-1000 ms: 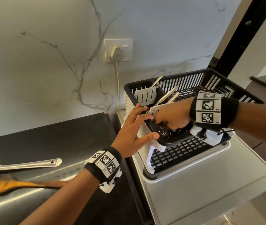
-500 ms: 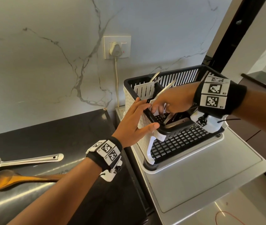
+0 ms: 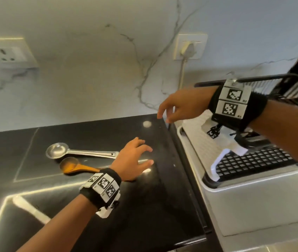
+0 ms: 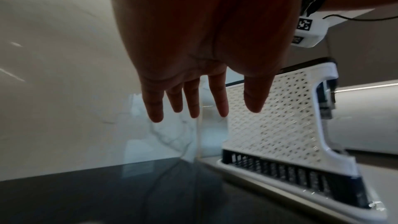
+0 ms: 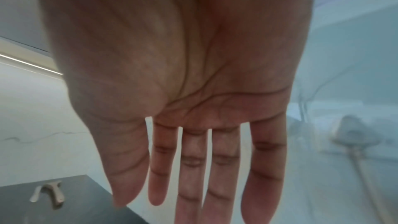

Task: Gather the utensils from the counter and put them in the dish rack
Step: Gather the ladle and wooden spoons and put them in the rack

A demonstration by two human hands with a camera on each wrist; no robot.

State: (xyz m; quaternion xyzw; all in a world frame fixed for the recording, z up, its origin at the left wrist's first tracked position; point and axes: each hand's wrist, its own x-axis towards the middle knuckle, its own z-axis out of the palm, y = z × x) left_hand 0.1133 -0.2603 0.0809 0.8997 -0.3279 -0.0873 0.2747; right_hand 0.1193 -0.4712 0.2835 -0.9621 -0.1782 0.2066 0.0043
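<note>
Your left hand (image 3: pixel 133 159) and right hand (image 3: pixel 182 104) hover with fingers (image 5: pixel 193 168) released over the desk (image 3: pixel 144 206); steel spoon (image 3: pixel 79 152) and wooden spoon (image 3: pixel 75 167) lie at nine o'clock, dish rack (image 3: pixel 250 160) at three.

Each bare arm has a wide black wristband, and there are no sleeves. The left wristband (image 3: pixel 102 186) has white squares on top with black blocky patterns, and a small white plastic box (image 3: pixel 106 211) hangs under it at the lower middle of the head view. The right wristband (image 3: pixel 235 104), at the right of that view, has the same patterned squares, a white box (image 3: pixel 226 140) with one more small pattern, and a thin black cable (image 4: pixel 355 17).
</note>
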